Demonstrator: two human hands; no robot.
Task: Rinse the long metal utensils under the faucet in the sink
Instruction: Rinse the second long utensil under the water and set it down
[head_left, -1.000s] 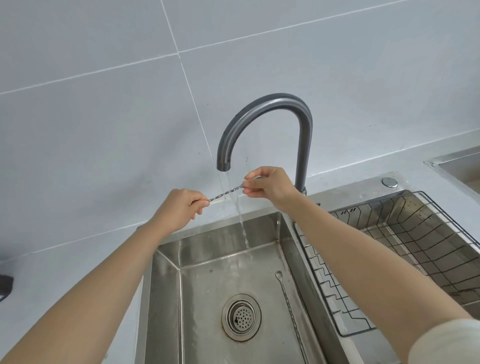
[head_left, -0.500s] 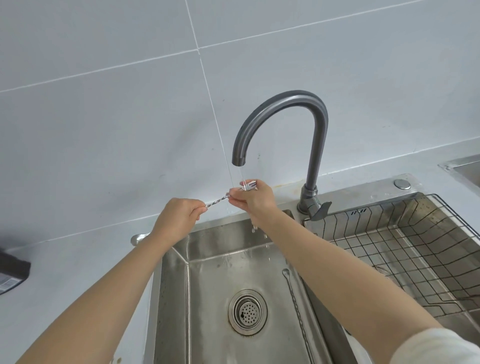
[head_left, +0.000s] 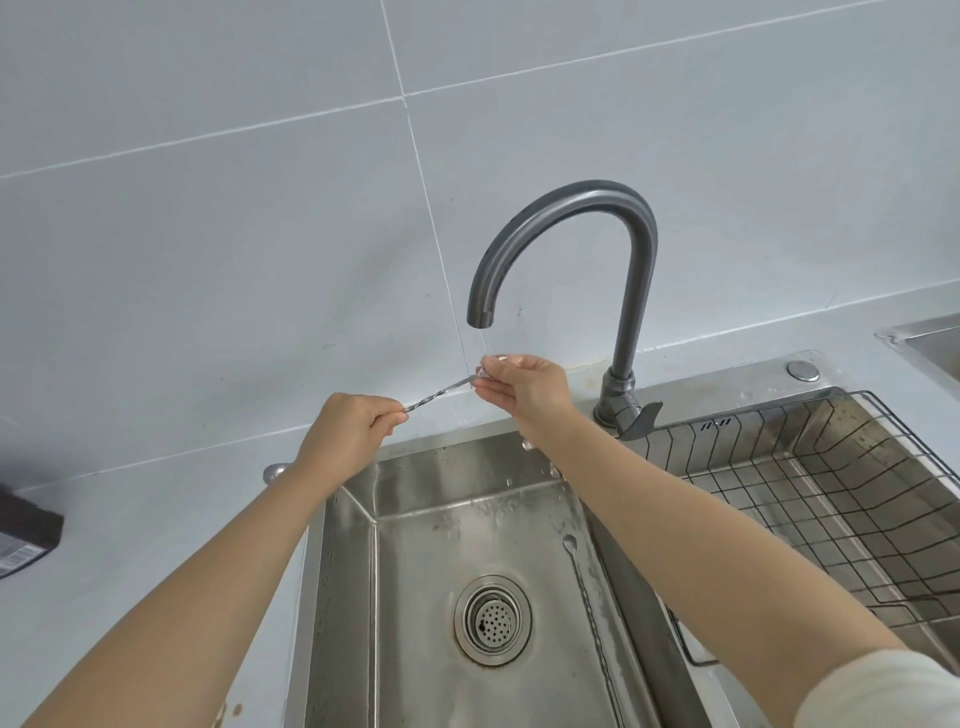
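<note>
Metal, thin & twisted: a long utensil (head_left: 441, 391) is pinched at both ends, w/ the left hand (head_left: 345, 434) fingers (head_left: 383, 414) curled shut on its lower end and the right hand (head_left: 524, 385) fingers (head_left: 488, 383) clamped on its upper end. It runs slanted, rising from left to right, held in the air above the back edge of the sink (head_left: 343, 597). Right-hand end sits directly under the faucet (head_left: 618, 228) spout, approx. in line w/ the outlet; water splashes over the right fingers and drops fall below the wrist toward the basin. Faucet is a dark grey gooseneck, its base and lever just right of the right wrist. Down in the basin a second long utensil (head_left: 589, 613), also twisted, small rounded head at the far end, lies flat along the right wall, beside the drain strainer (head_left: 492, 619) but not touching it. Basin floor is wet. To the right, a black wire rack (head_left: 779, 467) sits in the adjoining basin. A round metal cap (head_left: 803, 371) is on the worktop (head_left: 130, 519) behind the rack. At the far left edge a dark object (head_left: 26, 535) w/ a label rests on the worktop, cut off by the frame. Grey wall tiles (head_left: 208, 234) behind.
</note>
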